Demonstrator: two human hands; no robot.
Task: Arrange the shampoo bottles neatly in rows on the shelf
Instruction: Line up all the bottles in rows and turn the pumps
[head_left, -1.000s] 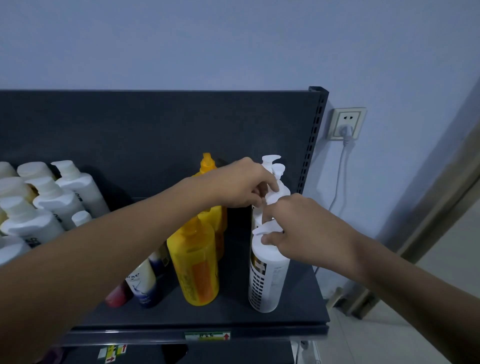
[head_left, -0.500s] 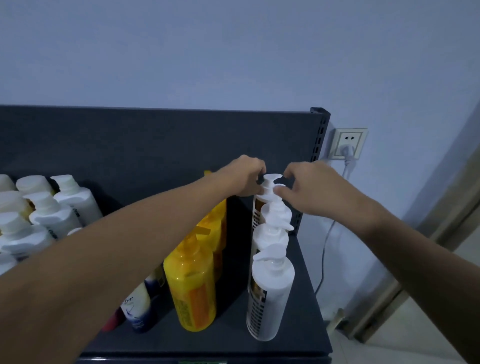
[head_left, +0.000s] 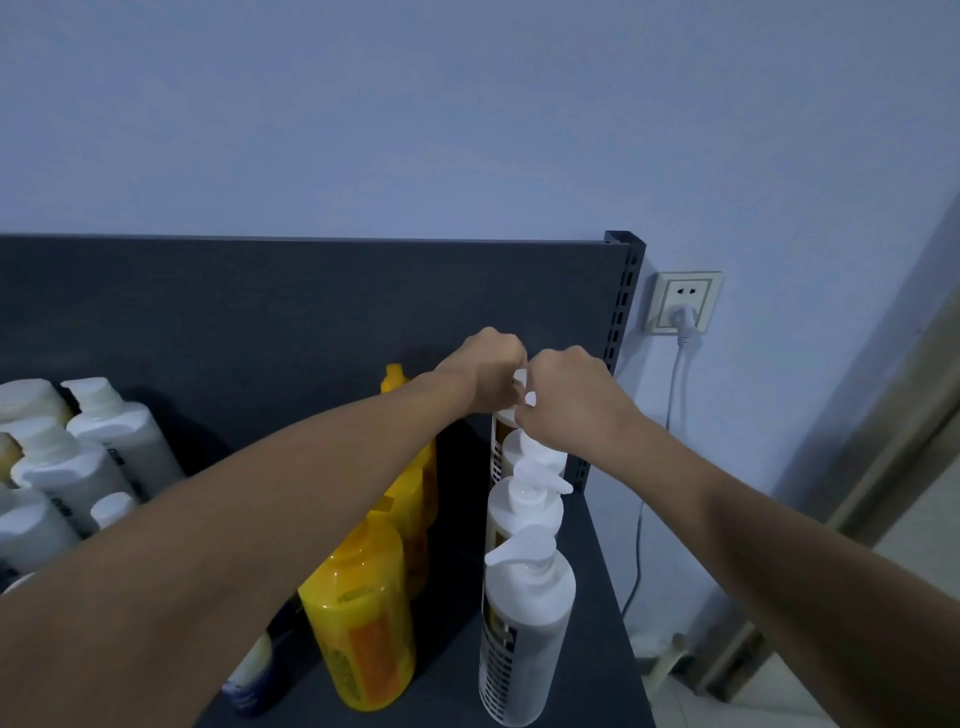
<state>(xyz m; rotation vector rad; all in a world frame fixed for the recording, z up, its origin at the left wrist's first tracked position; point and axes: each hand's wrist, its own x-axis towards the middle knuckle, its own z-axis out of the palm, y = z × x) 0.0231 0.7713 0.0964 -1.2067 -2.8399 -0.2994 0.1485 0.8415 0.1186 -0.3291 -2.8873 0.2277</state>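
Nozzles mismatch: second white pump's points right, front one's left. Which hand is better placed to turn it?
Right, probably: left hand and right hand hold the rear pump, but right is nearer the second pump, on its nozzle side.

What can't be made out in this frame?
Head view:
- Rearmost white pump bottle: pump head mostly covered by left hand and right hand; their fingers' grip is hidden.
- Blue-white bottle: mostly behind the left forearm.
- White bottles: cut by the left edge.
- Labels: too dim to read.
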